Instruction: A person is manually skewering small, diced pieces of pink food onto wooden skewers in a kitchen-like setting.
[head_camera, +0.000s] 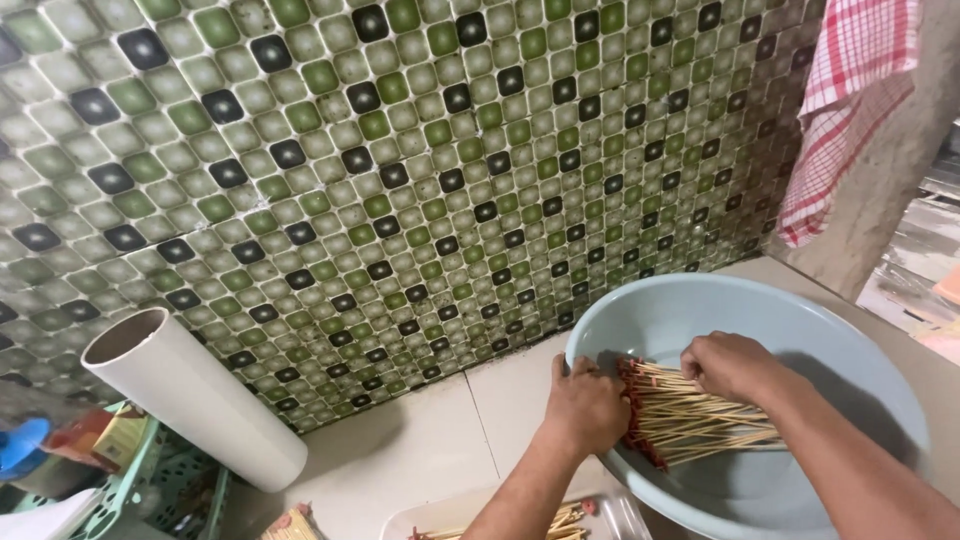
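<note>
- My left hand (585, 405) grips the red-tipped ends of the sticks (700, 420).
- My right hand (730, 365) presses on the bundle from above.
- The sticks lie in the basin (850, 340), beneath both hands.

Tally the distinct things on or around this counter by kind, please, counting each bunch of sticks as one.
Hands: 2, left hand and right hand
Stick bundles: 2, bundle in the basin and sticks on the tray
Pale blue basin: 1
White pipe: 1
Red checked cloth: 1
Green basket: 1
Total: 8
</note>
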